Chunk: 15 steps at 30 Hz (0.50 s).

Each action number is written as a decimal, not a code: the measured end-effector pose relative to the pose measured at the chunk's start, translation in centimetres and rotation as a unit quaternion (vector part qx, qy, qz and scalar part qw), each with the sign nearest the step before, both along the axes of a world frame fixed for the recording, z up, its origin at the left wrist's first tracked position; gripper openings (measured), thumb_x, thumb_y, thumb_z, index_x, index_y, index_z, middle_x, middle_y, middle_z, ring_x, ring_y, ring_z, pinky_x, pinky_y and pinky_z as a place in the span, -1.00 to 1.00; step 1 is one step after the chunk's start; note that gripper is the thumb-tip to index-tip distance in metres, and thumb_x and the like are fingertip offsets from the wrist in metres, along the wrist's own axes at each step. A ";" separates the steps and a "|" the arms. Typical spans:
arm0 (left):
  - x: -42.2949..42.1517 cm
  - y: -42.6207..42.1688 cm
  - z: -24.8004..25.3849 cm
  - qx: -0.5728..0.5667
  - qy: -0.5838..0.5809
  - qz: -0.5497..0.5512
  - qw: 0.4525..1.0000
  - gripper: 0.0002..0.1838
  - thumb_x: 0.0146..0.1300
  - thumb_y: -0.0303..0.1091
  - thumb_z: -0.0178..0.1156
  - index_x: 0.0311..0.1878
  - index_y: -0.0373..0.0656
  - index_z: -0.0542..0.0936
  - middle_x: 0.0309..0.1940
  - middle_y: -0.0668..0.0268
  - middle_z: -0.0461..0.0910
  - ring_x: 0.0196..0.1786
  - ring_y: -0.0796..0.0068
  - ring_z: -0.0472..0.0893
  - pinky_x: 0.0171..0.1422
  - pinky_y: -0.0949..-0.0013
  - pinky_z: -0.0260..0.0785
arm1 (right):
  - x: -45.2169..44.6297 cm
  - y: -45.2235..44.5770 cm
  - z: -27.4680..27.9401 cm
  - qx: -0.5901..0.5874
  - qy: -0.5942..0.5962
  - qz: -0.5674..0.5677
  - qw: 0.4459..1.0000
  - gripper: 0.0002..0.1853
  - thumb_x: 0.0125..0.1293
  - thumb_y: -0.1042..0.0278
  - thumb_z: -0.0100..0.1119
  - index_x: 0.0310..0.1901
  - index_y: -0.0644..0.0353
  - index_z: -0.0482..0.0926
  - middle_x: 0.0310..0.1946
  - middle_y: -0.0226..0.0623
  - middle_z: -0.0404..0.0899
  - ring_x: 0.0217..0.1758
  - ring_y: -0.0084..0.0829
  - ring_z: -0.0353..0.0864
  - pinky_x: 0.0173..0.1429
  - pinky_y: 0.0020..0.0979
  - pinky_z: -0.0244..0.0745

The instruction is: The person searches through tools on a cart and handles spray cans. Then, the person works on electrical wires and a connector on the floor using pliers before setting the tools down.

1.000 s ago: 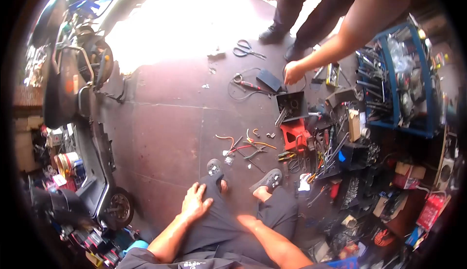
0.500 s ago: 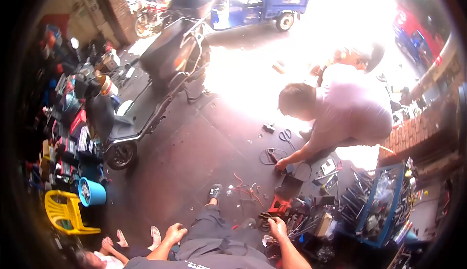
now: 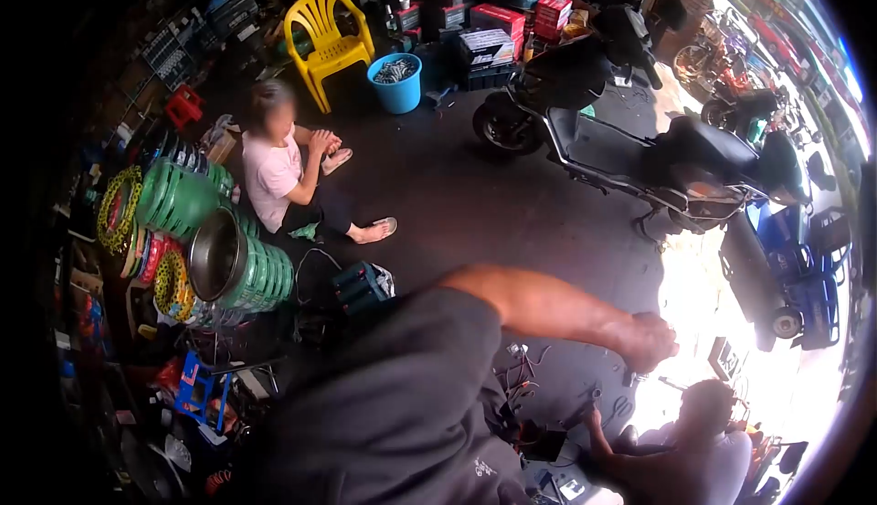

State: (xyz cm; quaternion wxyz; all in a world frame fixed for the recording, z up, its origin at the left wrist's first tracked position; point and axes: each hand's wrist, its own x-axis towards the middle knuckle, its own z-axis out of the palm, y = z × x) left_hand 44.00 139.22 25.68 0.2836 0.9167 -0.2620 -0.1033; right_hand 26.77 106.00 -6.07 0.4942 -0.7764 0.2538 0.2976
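Observation:
My left hand [image 3: 650, 342] is held out to the right at the end of my bare forearm, against the bright sunlit floor. Its fingers look curled closed; whatever they hold, if anything, is hidden. Below it, a co-worker [image 3: 708, 441] bends low with one arm stretched to the floor, and that person's hand [image 3: 596, 414] is at a small dark item I cannot make out. Scissors [image 3: 622, 407] lie on the floor near that arm. Loose wires [image 3: 523, 384] are scattered left of it. My dark sleeve [image 3: 402, 377] covers much of the lower middle. My right hand is out of view.
A black scooter [image 3: 630, 162] stands behind my arm. Another person [image 3: 279, 162] sits low at the left by stacked green rims [image 3: 265, 272]. A yellow chair [image 3: 331, 43], a blue bucket [image 3: 396, 85] and boxes [image 3: 498, 22] line the back. A blue three-wheeled cart [image 3: 799, 272] is outside.
My view has swung far to the left, bringing the seated person and green rims into sight. My left arm now reaches out instead of resting by my leg. My right hand has left the view.

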 end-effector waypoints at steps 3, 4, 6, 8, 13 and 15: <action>4.4 -5.2 9.2 -0.016 -0.242 -0.236 0.941 -0.66 0.17 -0.32 0.18 -0.02 -0.27 0.58 -0.05 -0.07 0.60 0.06 -0.02 0.61 0.19 0.07 0.45 | 5.7 7.6 4.2 0.037 -0.042 0.024 0.998 -0.60 0.34 0.19 0.24 0.07 0.32 0.60 -0.27 -0.25 0.69 -0.25 -0.45 0.66 -0.10 -0.43 0.55; 5.3 -5.8 10.8 -0.020 -0.273 -0.265 0.924 -0.66 0.18 -0.31 0.18 0.00 -0.27 0.57 -0.04 -0.07 0.59 0.07 -0.01 0.61 0.19 0.07 0.45 | 6.6 9.8 5.0 0.049 -0.048 0.024 0.997 -0.60 0.34 0.19 0.23 0.08 0.31 0.60 -0.27 -0.25 0.69 -0.24 -0.45 0.66 -0.10 -0.43 0.55; 6.0 -6.0 12.8 -0.036 -0.321 -0.307 0.895 -0.64 0.20 -0.30 0.17 0.03 -0.27 0.56 -0.02 -0.06 0.59 0.09 -0.01 0.60 0.21 0.08 0.44 | 7.2 13.1 6.2 0.060 -0.054 0.013 0.997 -0.59 0.35 0.18 0.23 0.09 0.30 0.59 -0.26 -0.26 0.69 -0.23 -0.46 0.65 -0.10 -0.44 0.55; 5.9 -5.6 13.9 -0.046 -0.346 -0.340 0.874 -0.63 0.21 -0.29 0.16 0.05 -0.26 0.55 0.01 -0.06 0.58 0.11 0.00 0.59 0.22 0.09 0.44 | 6.3 15.4 5.5 0.068 -0.048 -0.017 0.996 -0.59 0.36 0.17 0.22 0.11 0.29 0.58 -0.25 -0.26 0.69 -0.23 -0.47 0.64 -0.09 -0.45 0.54; 7.4 -3.2 15.1 -0.067 -0.346 -0.379 0.855 -0.60 0.26 -0.27 0.15 0.12 -0.25 0.52 0.07 -0.05 0.56 0.16 0.01 0.57 0.26 0.11 0.42 | -2.3 15.9 1.6 0.037 0.029 -0.129 0.991 -0.57 0.39 0.14 0.21 0.15 0.26 0.57 -0.22 -0.27 0.68 -0.20 -0.49 0.63 -0.09 -0.48 0.53; 9.9 0.0 15.5 -0.071 -0.338 -0.365 0.864 -0.58 0.28 -0.26 0.14 0.15 -0.25 0.51 0.10 -0.05 0.55 0.17 0.01 0.56 0.28 0.12 0.42 | -7.3 16.4 -0.7 0.037 0.077 -0.218 0.972 -0.56 0.39 0.14 0.20 0.17 0.25 0.56 -0.21 -0.27 0.68 -0.19 -0.50 0.62 -0.08 -0.49 0.52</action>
